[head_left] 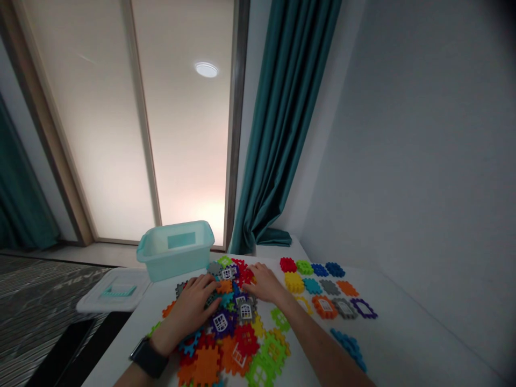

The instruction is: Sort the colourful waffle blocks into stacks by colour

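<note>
A heap of colourful plastic interlocking tiles with notched edges lies under and between my hands. My left hand [196, 302] rests on the heap's left side, fingers spread, beside an orange tile [224, 286]. Across from it, my right hand [264, 283] reaches to the heap's upper right, its fingers apart at a red tile [244, 273]; its fingertips partly cover that tile. Between the hands are a grey tile with a white window [245, 310] and a purple tile with a white window [220, 322]. Neither hand visibly lifts anything.
Tiles stand sorted in rows and stacks on the right, including a yellow stack [294, 282] and orange frames [324, 307]. A blue stack [349, 348] lies nearer. Behind the heap is a teal bin [177, 266]; its clear lid [115, 291] is at left. A wall bounds the right.
</note>
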`<state>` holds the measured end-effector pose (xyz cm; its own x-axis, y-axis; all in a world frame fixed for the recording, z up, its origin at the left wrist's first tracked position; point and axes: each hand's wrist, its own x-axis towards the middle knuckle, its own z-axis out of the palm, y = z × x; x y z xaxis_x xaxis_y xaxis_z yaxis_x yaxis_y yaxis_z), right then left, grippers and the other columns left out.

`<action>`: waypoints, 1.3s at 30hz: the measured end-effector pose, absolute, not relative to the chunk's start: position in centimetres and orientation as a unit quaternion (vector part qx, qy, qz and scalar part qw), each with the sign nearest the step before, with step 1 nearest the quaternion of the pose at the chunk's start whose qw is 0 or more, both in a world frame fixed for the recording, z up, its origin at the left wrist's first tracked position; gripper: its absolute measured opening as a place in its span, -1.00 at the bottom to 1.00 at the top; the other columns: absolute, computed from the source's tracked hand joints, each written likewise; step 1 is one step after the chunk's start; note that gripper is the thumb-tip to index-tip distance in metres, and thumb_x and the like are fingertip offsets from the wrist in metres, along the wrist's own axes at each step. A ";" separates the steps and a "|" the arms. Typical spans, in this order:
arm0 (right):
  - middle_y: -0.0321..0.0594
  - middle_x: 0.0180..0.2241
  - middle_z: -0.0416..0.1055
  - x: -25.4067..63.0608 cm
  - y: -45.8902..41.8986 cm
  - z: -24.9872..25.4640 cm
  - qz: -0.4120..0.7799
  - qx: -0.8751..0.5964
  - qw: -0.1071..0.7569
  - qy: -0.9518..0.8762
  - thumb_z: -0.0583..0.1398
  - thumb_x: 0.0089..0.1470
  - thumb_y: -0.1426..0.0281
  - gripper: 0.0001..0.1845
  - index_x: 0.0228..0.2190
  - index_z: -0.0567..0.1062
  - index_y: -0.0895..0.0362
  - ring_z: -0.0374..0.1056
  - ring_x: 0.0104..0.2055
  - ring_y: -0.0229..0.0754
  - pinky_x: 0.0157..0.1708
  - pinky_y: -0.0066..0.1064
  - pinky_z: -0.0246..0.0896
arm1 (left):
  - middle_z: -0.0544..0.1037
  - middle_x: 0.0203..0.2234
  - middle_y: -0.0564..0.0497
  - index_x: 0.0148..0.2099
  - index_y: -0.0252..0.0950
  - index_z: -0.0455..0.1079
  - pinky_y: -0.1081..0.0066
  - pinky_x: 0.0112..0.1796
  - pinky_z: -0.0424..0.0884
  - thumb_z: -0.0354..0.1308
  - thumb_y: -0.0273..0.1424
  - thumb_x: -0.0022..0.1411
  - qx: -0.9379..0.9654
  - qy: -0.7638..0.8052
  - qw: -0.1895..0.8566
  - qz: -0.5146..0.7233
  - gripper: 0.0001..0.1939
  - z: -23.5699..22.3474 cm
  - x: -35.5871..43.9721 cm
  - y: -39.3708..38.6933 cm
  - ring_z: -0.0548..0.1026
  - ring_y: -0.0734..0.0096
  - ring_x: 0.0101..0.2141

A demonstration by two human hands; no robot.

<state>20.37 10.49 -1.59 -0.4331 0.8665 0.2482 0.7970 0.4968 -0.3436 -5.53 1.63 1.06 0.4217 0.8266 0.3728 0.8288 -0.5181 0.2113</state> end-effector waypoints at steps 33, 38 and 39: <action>-0.19 -0.21 0.49 19.3 1.5 0.6 0.330 -0.380 0.497 -0.707 0.13 0.18 0.42 -0.81 -0.25 0.55 0.07 0.46 -0.12 -0.10 -0.07 -0.28 0.39 | 0.52 0.02 -0.11 0.21 -0.20 0.29 0.12 -0.04 0.35 0.39 -0.26 0.14 -0.859 -0.427 0.053 -0.277 -0.37 1.2 -2.0 -0.1 0.47 -0.01 -0.01; -0.19 -0.21 0.49 19.4 -0.4 -0.5 0.385 -0.387 0.511 -0.664 0.13 0.17 0.42 -0.81 -0.21 0.53 0.07 0.47 -0.13 -0.09 -0.10 -0.28 0.39 | 0.55 -0.15 -0.04 -0.02 -0.21 0.43 0.18 -0.13 0.36 0.34 -0.36 0.22 -0.867 -0.404 0.105 -0.273 -0.71 1.5 -1.6 -0.4 0.48 0.07 -0.11; -0.19 -0.21 0.48 19.5 -0.6 -0.7 0.383 -0.391 0.511 -0.663 0.14 0.17 0.42 -0.82 -0.21 0.52 0.07 0.47 -0.15 -0.09 -0.12 -0.29 0.40 | 0.55 -0.18 -0.03 -0.07 -0.21 0.44 0.19 -0.14 0.35 0.32 -0.36 0.24 -0.868 -0.398 0.118 -0.271 -0.78 1.4 -1.5 -0.5 0.48 0.09 -0.13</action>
